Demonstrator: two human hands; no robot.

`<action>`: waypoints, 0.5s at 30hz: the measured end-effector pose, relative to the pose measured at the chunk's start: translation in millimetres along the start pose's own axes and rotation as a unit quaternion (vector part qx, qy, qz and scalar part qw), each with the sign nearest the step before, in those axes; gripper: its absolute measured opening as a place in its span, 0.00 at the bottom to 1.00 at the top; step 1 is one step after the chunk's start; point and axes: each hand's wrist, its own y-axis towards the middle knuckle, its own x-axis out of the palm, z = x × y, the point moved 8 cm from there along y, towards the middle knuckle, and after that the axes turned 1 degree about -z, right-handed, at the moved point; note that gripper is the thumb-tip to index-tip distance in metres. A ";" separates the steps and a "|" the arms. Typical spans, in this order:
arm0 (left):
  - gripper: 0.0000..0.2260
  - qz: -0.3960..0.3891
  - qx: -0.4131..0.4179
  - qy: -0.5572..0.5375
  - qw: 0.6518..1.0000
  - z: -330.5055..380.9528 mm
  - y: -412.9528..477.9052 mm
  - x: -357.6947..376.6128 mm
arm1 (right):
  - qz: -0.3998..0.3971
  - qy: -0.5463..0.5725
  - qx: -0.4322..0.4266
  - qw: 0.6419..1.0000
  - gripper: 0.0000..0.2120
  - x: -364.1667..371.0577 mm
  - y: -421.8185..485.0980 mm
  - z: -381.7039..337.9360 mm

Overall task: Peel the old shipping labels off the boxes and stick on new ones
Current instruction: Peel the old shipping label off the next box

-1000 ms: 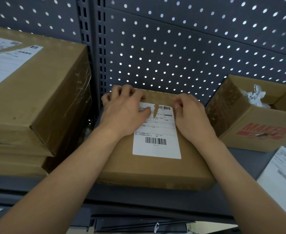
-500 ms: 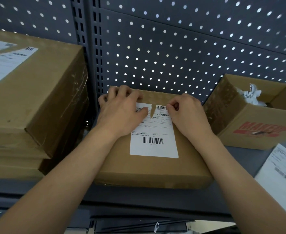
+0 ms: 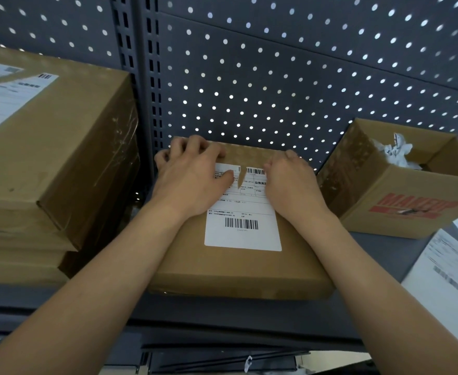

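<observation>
Nearest, at right: loose printed sheets (image 3: 447, 280) on the shelf (image 3: 371, 247), text too blurred to read. We take them for the new labels, not certain.

The box (image 3: 238, 269) lies flat mid-shelf and the old label (image 3: 242, 220) is still stuck to its top. On the label we can read a barcode low down, a second barcode at the top right, and Chinese print that seems to begin 业务类. The rest is too small.

Left hand (image 3: 192, 180): fingers bent, tips on the box's far-left edge, thumb flat on the label's top-left piece. It is bracing, not gripping.

Right hand (image 3: 290, 185): fingers curled over the label's top-right corner, tips hidden. We can't tell whether it has hold of the paper.

Change over the last second is almost none. The tear (image 3: 241, 180) down from the top edge is the same length, and the right hand has only crept along the corner. We judge the peel stalled, and the paper may shred further.

Right: an open box (image 3: 401, 212) with red print, probably "MAKEUP", and crumpled paper (image 3: 395, 152) inside.

Left: a stack (image 3: 46, 158) with its own label (image 3: 6, 93), unreadable.

Behind: pegboard (image 3: 276, 77).
</observation>
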 end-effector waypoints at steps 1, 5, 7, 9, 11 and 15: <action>0.18 0.000 0.000 0.000 1.000 -0.1 0.2 0.1 | -0.001 0.007 0.004 1.000 0.07 1.3 0.0 0.8; 0.18 0.002 0.000 0.001 1.000 0.3 0.5 -0.4 | 0.011 0.074 0.028 0.997 0.07 0.2 -2.8 5.9; 0.18 0.002 -0.001 0.001 1.000 0.3 0.4 -0.9 | 0.012 0.126 0.033 0.991 0.12 -4.2 -6.5 6.1; 0.18 0.003 -0.001 0.002 1.000 0.4 0.0 -1.2 | 0.011 0.135 0.028 0.990 0.14 -7.0 -8.6 6.2; 0.19 0.003 0.000 0.003 1.000 0.6 -0.2 -1.2 | 0.021 0.130 0.021 0.991 0.08 -9.8 -9.3 7.0; 0.19 0.000 -0.002 0.000 1.000 0.6 -0.3 -0.7 | 0.016 0.153 0.029 0.988 0.07 -12.6 -7.6 10.3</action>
